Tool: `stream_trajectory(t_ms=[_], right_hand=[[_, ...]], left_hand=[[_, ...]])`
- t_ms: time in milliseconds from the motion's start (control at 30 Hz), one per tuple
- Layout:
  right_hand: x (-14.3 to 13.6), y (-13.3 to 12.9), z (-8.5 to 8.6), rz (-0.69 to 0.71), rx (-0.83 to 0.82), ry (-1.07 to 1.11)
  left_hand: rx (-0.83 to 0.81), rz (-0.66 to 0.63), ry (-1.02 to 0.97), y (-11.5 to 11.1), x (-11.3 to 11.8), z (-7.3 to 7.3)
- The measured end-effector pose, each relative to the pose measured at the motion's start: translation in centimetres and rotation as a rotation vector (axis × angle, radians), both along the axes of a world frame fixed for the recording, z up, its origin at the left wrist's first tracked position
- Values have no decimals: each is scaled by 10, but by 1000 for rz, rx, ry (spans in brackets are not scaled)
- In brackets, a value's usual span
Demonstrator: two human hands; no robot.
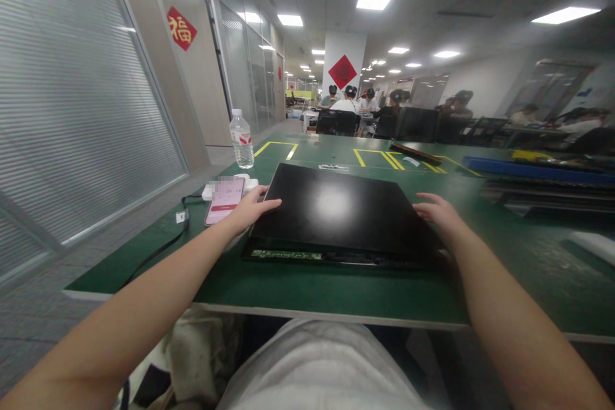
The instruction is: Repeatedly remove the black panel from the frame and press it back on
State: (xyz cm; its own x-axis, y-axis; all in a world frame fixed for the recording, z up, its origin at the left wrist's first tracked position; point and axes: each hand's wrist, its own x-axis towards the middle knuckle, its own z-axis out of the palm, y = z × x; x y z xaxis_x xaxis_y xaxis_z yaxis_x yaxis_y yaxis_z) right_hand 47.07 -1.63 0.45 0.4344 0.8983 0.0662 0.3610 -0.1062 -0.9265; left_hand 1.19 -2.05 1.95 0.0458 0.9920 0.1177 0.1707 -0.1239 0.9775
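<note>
A black flat screen panel (331, 208) lies on the green table, over a dark frame (355, 261). Along the near edge of that frame a strip of green circuit board (287, 255) shows. My left hand (252, 206) grips the panel's left edge, its thumb on top and the other fingers partly hidden. At the right edge is my right hand (439, 214), with its fingers apart and touching or just beside the panel; it holds nothing that I can see.
On the green table (384, 295), a phone (225, 200), a cable (161, 248) and a water bottle (241, 141) stand or lie to the left. Blue and black strips (538, 173) and a white object (593, 246) lie right. People sit at tables farther back.
</note>
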Motion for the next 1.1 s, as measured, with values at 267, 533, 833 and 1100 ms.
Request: stream_trajectory(t_ms=[267, 533, 833, 1100], right_hand=[[-10, -7, 10, -18, 42, 83], [-12, -9, 15, -24, 70, 99], [-18, -12, 16, 15, 107, 162], [-13, -10, 13, -16, 122, 118]], left_hand=[[-13, 42, -43, -1, 0, 7], [-25, 98, -29, -1, 3, 12], [-53, 177, -33, -2, -1, 18], [-25, 46, -17, 3, -1, 3]])
